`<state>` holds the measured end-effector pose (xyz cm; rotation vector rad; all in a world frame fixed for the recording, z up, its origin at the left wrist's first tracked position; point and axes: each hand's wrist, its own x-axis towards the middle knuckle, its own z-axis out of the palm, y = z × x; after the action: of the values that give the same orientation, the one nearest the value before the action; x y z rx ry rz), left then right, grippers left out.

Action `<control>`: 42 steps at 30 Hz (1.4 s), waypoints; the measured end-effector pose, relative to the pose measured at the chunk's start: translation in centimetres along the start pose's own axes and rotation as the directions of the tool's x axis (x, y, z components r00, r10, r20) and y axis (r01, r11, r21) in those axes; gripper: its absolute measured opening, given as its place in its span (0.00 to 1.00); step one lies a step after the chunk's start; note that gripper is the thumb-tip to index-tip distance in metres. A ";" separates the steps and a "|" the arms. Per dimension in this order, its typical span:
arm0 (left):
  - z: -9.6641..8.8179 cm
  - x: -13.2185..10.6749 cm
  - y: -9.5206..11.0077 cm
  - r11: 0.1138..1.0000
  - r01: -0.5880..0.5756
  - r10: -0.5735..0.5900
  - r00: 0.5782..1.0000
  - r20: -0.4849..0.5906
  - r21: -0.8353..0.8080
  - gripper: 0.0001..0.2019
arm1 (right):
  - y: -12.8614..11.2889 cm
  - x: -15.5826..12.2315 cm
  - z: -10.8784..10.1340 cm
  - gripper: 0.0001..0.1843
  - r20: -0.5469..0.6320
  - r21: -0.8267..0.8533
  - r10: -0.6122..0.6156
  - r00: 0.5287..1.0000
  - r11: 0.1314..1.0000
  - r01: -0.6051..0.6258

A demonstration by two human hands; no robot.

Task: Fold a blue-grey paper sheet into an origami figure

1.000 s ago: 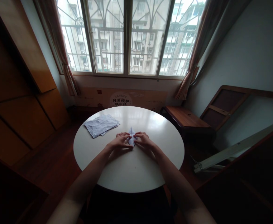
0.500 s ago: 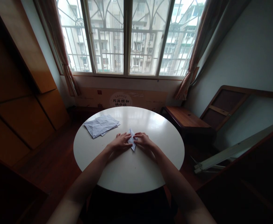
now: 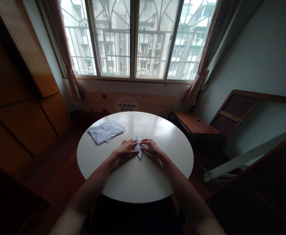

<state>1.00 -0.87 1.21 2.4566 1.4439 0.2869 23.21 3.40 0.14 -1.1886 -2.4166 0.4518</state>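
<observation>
Folded paper [image 3: 139, 149] nearer, sides beneath fingers [image 3: 133, 144]

1. Beyond the left hand [image 3: 127, 148], a bright barred window [image 3: 134, 42] between gathered curtains [image 3: 72, 80].
2. Left of that hand: brown cabinets [image 3: 18, 133], reddish floor [image 3: 47, 173].
3. Right of the right hand [image 3: 151, 146], a low wooden bench [image 3: 195, 123] and pale wall [image 3: 272, 62].

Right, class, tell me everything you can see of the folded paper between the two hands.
The folded paper is pale bluish, narrow and pointed at its near and far ends, with what looks like a lengthwise crease. It lies on the round white table. Fingers of the left hand and right hand touch its sides, partly hiding its outline.
</observation>
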 end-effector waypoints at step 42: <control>-0.2 0.0 -2.3 0.923 0.375 -0.355 0.915 -0.192 0.080 0.30 | -1.4 -0.9 -1.2 0.47 0.171 -0.047 0.046 0.984 0.998 -0.038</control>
<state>-0.90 0.21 0.62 2.2256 2.0099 0.3519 23.35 1.98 1.61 -1.2685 -2.5626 0.5378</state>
